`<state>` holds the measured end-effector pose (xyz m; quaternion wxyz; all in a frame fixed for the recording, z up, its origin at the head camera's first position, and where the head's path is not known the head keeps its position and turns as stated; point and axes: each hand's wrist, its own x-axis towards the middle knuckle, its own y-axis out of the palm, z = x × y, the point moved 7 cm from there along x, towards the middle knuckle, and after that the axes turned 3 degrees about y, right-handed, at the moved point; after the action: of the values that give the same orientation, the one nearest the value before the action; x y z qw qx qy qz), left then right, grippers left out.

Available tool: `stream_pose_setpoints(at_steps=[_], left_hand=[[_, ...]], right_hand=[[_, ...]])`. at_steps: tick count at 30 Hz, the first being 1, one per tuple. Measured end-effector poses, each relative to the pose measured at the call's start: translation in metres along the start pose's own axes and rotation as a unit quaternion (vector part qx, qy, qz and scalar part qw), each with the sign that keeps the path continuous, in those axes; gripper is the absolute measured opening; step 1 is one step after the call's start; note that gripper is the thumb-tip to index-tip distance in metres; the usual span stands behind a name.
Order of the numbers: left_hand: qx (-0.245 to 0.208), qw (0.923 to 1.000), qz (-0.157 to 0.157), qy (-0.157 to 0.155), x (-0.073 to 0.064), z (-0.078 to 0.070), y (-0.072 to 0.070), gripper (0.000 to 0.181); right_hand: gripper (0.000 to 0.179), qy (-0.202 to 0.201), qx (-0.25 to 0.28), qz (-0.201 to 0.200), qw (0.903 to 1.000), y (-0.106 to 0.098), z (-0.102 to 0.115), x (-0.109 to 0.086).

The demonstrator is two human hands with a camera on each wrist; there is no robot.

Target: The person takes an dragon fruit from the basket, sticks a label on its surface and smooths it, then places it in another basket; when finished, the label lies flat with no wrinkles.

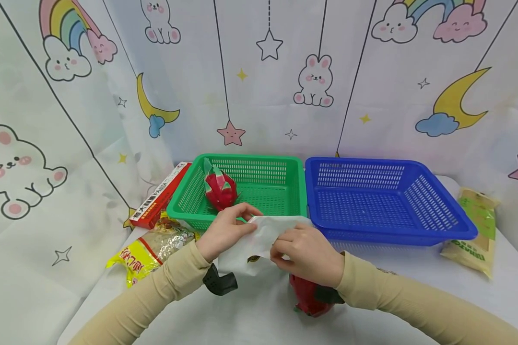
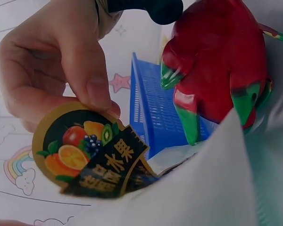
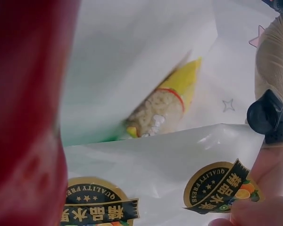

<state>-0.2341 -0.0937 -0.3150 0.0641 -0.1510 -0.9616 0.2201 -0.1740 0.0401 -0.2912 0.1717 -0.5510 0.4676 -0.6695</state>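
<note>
My left hand (image 1: pixel 229 229) grips the upper left edge of a white sticker sheet (image 1: pixel 237 258), thumb and fingers on either side. At the sheet's right part, my right hand (image 1: pixel 308 254) pinches a round fruit sticker (image 2: pixel 80 141) with black and gold lettering between thumb and fingers. Its far end overlaps the sheet in the left wrist view. Another such sticker (image 3: pixel 96 202) shows on the sheet in the right wrist view. Below my right wrist lies a red dragon fruit (image 1: pixel 304 293) with green tips, partly hidden by the wrist camera.
Behind the hands stand a green basket (image 1: pixel 300 184) with another dragon fruit (image 1: pixel 221 190) inside and a blue basket (image 1: pixel 431 191). At left lie a red pasta box (image 1: pixel 161 194) and a yellow food bag (image 1: pixel 148 249). A green and beige packet (image 1: pixel 472 230) is at right.
</note>
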Motion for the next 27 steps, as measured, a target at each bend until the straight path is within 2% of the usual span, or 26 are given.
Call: stream_pose_setpoints(at_steps=[16, 27], left_hand=[[0.009, 0.9992, -0.023, -0.033, -0.003, 0.017, -0.006, 0.021], [0.022, 0.998, -0.034, -0.049, -0.009, 0.04, -0.014, 0.022]], right_hand=[[0.017, 0.026, 0.003, 0.014, 0.9996, -0.001, -0.004, -0.007], [0.019, 0.06, 0.019, 0.002, 0.998, -0.009, -0.017, -0.017]])
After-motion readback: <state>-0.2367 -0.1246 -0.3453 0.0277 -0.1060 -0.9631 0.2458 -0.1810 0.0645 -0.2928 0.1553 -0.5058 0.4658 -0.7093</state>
